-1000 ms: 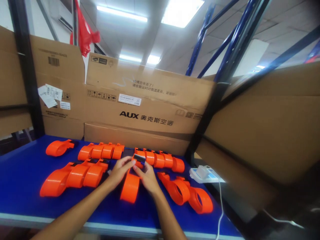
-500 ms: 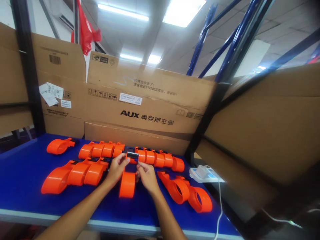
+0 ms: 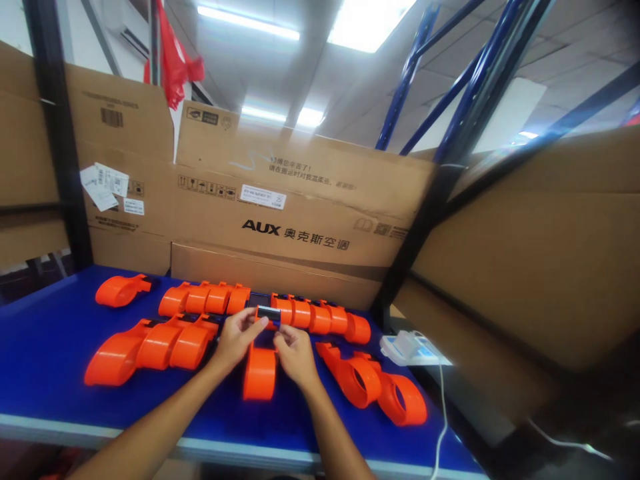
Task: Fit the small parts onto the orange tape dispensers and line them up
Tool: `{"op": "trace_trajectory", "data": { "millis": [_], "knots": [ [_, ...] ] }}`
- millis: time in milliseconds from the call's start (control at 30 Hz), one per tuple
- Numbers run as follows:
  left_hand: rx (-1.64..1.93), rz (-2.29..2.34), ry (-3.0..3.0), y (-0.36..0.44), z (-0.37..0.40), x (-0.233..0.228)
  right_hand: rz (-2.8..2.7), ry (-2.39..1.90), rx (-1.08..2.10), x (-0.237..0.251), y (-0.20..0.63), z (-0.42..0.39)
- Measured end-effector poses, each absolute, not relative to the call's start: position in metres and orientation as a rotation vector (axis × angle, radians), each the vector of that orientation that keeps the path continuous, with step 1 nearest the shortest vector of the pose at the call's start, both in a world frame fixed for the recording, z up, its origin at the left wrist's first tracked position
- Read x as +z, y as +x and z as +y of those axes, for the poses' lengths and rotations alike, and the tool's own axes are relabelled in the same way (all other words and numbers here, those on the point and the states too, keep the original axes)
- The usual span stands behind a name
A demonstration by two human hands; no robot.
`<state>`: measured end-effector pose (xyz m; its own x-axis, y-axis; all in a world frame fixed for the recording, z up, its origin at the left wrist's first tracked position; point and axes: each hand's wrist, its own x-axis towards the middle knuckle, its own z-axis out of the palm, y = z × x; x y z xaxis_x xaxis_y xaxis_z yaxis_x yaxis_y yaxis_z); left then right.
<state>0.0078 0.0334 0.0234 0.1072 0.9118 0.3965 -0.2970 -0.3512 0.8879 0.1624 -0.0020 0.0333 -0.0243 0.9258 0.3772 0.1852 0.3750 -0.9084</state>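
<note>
Levelled since earlier, the black end (image 3: pixel 269 313) of the orange strap (image 3: pixel 260 375) seems steadied by the pinching left hand (image 3: pixel 235 339). Right hand (image 3: pixel 296 350), bunched close, possibly grips too.

Workbench (image 3: pixel 45 333) has a blue top, pale front edge. AUX-printed cardboard sheet (image 3: pixel 300 173) along the back, plain cardboard panel (image 3: pixel 525 253) at right. Slanting rack post (image 3: pixel 423 220), blue above, black below. Tube light (image 3: pixel 249 23) and panel light (image 3: pixel 370 23) lit overhead.

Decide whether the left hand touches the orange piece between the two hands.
Touching. The head view shows the left hand gripping the upper end of the orange piece, its thumb over the near side.
</note>
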Motion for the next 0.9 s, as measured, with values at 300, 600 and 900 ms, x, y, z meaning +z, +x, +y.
{"op": "trace_trajectory", "data": {
  "millis": [300,600,900],
  "knots": [
    [1.471,0.675,1.344,0.009,0.031,0.027,-1.549,-1.087,0.708,0.041,0.162,-0.007],
    [1.530,0.680,1.262,0.009,0.032,0.028,-1.463,-1.046,0.830,0.040,0.158,-0.003],
    [1.303,0.551,0.953,0.003,0.044,0.023,-1.382,-1.028,1.071,0.027,0.154,-0.003]
  ]
}}
